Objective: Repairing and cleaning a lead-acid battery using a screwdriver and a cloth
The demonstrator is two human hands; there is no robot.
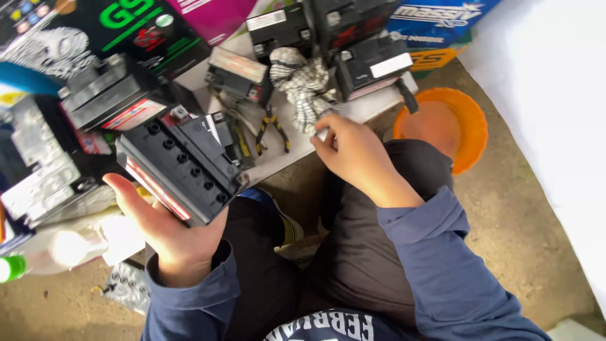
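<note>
**Battery held tilted in the left hand**

Battery (183,167), black and box-shaped, rests in the left hand (165,233) at centre left of the frame; palm up, fingers wrapped round its lower edge. Its long axis runs from upper left to lower right, and the top face with a row of round holes faces up toward the camera.

The right hand (353,155), at centre, pinches a small pale object, too small to identify, just beside a checked cloth (303,85). Yellow-handled pliers (271,129) lie near it on a pale board. More black batteries (369,63) stand above. An orange bowl (470,120), upper right, looks empty. Boxes along the top are cut off.
</note>
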